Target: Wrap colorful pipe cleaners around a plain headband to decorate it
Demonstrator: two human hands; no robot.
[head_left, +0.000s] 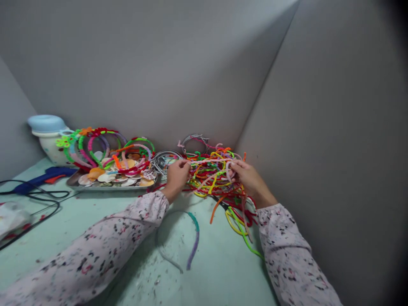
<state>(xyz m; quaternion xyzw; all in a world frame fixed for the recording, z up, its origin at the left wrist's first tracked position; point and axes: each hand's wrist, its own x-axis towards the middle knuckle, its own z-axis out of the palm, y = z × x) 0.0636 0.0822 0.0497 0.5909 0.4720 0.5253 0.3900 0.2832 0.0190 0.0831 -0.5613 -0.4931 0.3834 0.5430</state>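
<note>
Between my two hands a pale pink pipe cleaner (210,161) is stretched out level above a tangled heap of colourful pipe cleaners (207,180). The fingers of my left hand (179,174) pinch its left end. At the other end, my right hand (247,176) grips it between thumb and fingers, with a pale loop hanging by the fingertips. Below, on the table, lies a headband (193,238) with teal and purple wrapping on its right side and a bare grey left side. Scissors with a yellow handle (234,225) lie partly under the heap.
A metal tray (111,188) of shells stands at the left, with wrapped headbands (92,148) over it. Bare metal hoops (165,158) lie beside it. Farther left are a blue-lidded container (47,134), a blue glue gun (40,178) and its black cord. Grey walls enclose the table.
</note>
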